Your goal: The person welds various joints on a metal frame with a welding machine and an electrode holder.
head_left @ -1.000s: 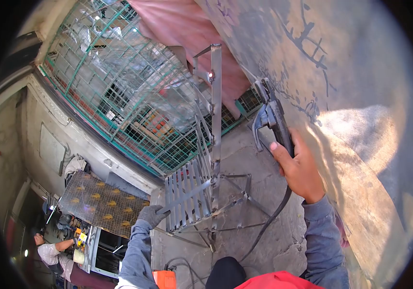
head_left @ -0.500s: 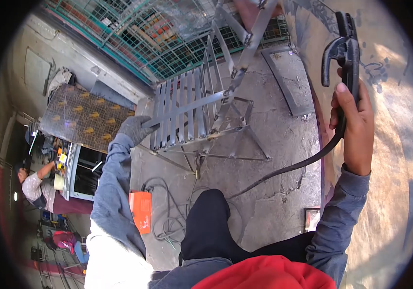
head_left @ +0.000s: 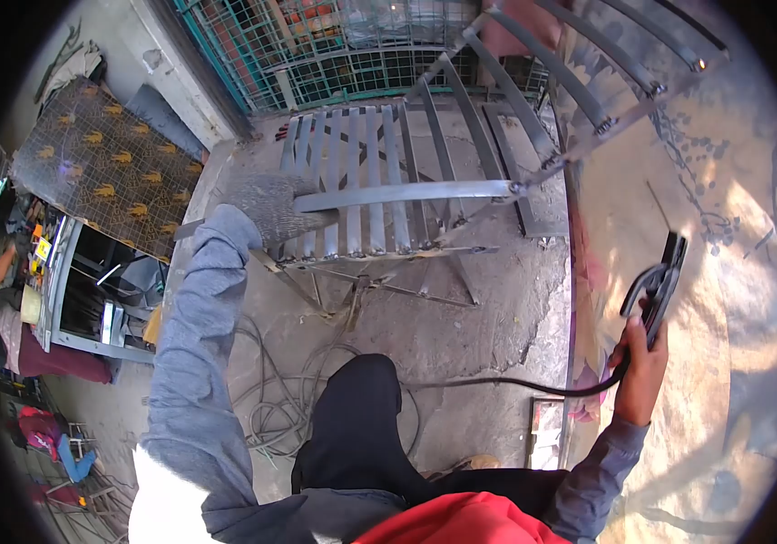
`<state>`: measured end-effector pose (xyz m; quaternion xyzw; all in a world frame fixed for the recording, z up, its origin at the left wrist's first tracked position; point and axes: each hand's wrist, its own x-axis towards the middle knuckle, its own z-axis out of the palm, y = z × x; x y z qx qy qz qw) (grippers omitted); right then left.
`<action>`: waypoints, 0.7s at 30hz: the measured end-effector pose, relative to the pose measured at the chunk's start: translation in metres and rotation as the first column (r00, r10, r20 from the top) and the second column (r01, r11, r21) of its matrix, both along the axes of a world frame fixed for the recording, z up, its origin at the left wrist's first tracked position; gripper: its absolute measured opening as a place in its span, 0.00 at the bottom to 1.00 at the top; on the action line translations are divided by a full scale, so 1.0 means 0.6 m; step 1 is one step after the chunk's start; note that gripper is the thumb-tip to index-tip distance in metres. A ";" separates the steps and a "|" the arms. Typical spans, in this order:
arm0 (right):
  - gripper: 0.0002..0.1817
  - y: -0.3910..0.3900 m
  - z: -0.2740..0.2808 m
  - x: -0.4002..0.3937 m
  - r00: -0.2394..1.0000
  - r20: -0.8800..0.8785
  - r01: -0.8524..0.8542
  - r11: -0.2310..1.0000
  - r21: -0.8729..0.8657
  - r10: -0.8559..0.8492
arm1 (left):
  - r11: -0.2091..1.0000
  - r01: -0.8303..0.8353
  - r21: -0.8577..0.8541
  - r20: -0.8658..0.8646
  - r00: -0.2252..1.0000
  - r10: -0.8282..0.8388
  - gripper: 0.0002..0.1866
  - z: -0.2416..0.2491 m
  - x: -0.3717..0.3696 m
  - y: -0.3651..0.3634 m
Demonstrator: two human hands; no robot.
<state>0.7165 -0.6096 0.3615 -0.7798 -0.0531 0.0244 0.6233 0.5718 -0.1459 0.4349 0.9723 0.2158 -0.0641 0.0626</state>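
Observation:
My left hand (head_left: 266,207), in a grey glove, is closed round the end of a flat metal bar (head_left: 406,192). That bar joins a slatted metal frame (head_left: 366,218), which stands on crossed legs; more slats rise to the upper right. Low on the right, my bare right hand (head_left: 640,367) grips the handle of a black welding electrode holder (head_left: 662,295). A thin rod (head_left: 659,207) points up from the holder's jaws, apart from the frame. From the handle a black cable (head_left: 515,381) runs left across the floor.
Coiled cables (head_left: 284,403) lie on the floor near my knee. A green wire mesh (head_left: 325,54) stands behind the frame. At the left are a patterned board (head_left: 107,168) and a co-worker (head_left: 7,317) beside a metal cabinet frame (head_left: 62,290). Patterned sheeting (head_left: 697,417) covers the right side.
The slatted frame's upper part has swung rightward and now shows more slats. My right hand with the holder is lower in view, and a thin rod now shows in the jaws.

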 end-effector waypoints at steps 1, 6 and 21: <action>0.22 -0.004 -0.016 -0.025 1.000 -0.015 0.015 1.000 -0.016 -0.016 | 0.999 0.033 -0.012 -0.015 0.999 -0.033 0.26 0.001 -0.002 0.004; 0.15 -0.032 -0.074 -0.120 0.997 -0.072 0.024 0.996 -0.090 -0.030 | 0.982 0.187 0.019 0.165 0.968 -0.187 0.36 -0.012 -0.018 0.032; 0.16 -0.070 -0.125 -0.270 0.964 -0.253 -0.170 0.913 -0.371 0.076 | 0.983 0.179 -0.040 0.263 0.951 -0.162 0.41 -0.010 -0.048 0.036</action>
